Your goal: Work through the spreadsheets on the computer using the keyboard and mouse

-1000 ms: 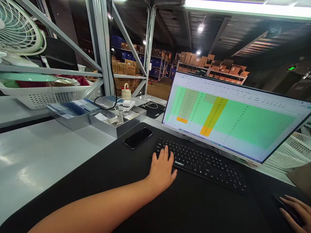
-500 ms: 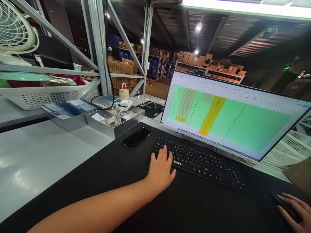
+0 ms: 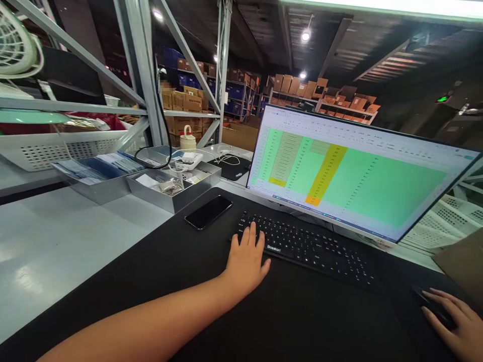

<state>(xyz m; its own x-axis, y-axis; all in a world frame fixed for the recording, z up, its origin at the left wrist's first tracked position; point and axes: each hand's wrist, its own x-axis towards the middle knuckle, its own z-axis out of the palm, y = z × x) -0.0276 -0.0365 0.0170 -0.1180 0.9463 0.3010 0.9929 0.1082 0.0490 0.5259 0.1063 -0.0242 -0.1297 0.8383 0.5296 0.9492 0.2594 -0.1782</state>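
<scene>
My left hand (image 3: 247,259) rests with fingers spread on the left end of a black keyboard (image 3: 302,246), its thumb out over the desk mat. At the lower right, my right hand (image 3: 451,319) is wrapped over a black computer mouse (image 3: 433,306), with fingers along its sides. Behind the keyboard stands a monitor (image 3: 392,176), tilted in view, showing a spreadsheet in green with yellow and orange cells. A dark-screened phone (image 3: 209,212) lies left of the keyboard, apart from both hands.
A black desk mat (image 3: 302,322) lies under everything. Grey trays (image 3: 177,201) with papers and small bags stand at the left, near a power strip (image 3: 188,160) and cables. A cream bottle (image 3: 187,138) stands behind. Cardboard (image 3: 462,259) sits at the right edge.
The whole view has shifted slightly, so things sit a little further left and up. Both hands keep their places on the keyboard and the mouse.
</scene>
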